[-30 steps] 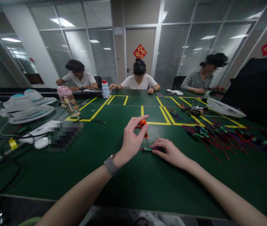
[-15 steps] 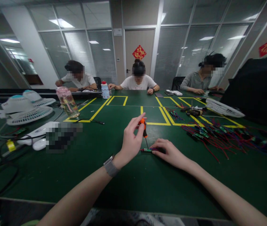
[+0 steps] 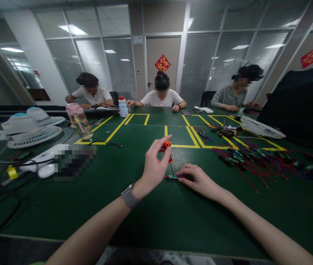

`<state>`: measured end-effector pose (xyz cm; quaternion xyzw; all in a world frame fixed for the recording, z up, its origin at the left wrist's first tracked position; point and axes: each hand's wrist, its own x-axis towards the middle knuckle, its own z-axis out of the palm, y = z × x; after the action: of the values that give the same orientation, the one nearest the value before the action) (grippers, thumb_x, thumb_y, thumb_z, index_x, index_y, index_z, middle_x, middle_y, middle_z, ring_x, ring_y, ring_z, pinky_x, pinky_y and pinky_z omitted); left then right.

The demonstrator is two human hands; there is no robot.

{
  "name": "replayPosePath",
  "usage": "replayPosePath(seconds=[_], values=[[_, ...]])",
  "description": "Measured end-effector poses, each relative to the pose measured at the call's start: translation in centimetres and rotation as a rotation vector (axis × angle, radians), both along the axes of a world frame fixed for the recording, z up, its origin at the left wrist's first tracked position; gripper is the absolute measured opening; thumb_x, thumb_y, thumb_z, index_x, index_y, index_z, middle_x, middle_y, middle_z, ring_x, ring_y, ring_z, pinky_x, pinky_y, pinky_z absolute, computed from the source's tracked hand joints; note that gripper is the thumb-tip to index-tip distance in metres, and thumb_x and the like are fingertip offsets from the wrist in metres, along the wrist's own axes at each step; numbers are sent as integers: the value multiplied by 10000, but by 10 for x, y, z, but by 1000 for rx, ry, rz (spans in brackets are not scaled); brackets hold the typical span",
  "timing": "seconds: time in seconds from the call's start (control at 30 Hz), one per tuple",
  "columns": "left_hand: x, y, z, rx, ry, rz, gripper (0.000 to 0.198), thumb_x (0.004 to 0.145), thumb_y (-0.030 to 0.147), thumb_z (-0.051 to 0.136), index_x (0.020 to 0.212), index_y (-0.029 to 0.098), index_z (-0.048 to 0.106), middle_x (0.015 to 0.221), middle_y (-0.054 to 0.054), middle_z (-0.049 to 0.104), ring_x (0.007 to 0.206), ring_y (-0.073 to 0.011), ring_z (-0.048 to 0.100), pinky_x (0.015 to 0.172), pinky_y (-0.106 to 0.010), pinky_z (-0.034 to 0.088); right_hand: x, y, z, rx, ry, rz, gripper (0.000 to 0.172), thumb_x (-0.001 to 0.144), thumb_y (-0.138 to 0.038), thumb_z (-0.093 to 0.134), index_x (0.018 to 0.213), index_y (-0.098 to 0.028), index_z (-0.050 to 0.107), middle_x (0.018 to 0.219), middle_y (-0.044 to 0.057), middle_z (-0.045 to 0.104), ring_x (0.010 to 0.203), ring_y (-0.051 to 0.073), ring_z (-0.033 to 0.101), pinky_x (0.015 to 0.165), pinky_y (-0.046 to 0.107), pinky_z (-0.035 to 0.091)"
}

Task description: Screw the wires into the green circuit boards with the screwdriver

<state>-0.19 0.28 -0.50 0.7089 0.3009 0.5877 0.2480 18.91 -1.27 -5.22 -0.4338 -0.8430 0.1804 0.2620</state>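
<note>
Far to the left of both hands, white fans (image 3: 32, 135) rest on their grilles on the green table (image 3: 145, 224), with a white mouse (image 3: 46, 170) nearer the person. A pink-lidded bottle (image 3: 79, 121) stands beyond the left forearm, well apart from the work.

The left hand (image 3: 156, 160), with a watch (image 3: 130, 196) at its wrist, pinches the handle of an orange-and-black screwdriver (image 3: 167, 145) between thumb and fingers, its forefinger stretched past the top. The shaft slants slightly and points down, seemingly so the tip can meet a small green circuit board (image 3: 171, 177), which lies flat on the table between the hands.

The right hand (image 3: 196, 178) rests low, thumb and fingertips pinching the board's right end, probably to stop it sliding or turning under the tip; whether they also grip its wires, I cannot tell.

To the right of that hand, well apart, a heap of wired circuit boards (image 3: 256, 156) spreads out, perhaps put aside there to leave elbow room
</note>
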Motion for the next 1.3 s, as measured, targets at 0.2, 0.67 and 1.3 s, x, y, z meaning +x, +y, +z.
replayPosePath(seconds=[0.2, 0.67, 1.3], values=[[-1, -1, 1, -3, -25, -34, 369, 941, 204, 452, 1302, 236, 524, 1181, -81, 593, 1055, -170, 594, 888, -293, 505, 0, 0, 1, 4, 10, 0, 140, 869, -238, 607, 942, -195, 718, 897, 57, 665, 855, 194, 611, 798, 327, 466], [-1, -2, 4, 44, -37, 41, 276, 904, 212, 539, 1169, 198, 613, 1038, -64, 623, 940, -150, 604, 831, -276, 502, 0, -1, 1, -14, 11, -1, 149, 873, -239, 603, 955, -195, 719, 906, 59, 661, 867, 196, 605, 811, 334, 460], [-3, -3, 4, 82, 6, 29, 262, 895, 233, 562, 1144, 227, 644, 1043, -58, 597, 954, -154, 592, 855, -289, 493, 0, 1, -1, -14, 13, -5, 141, 872, -248, 608, 956, -211, 716, 917, 52, 661, 881, 201, 605, 829, 339, 455]])
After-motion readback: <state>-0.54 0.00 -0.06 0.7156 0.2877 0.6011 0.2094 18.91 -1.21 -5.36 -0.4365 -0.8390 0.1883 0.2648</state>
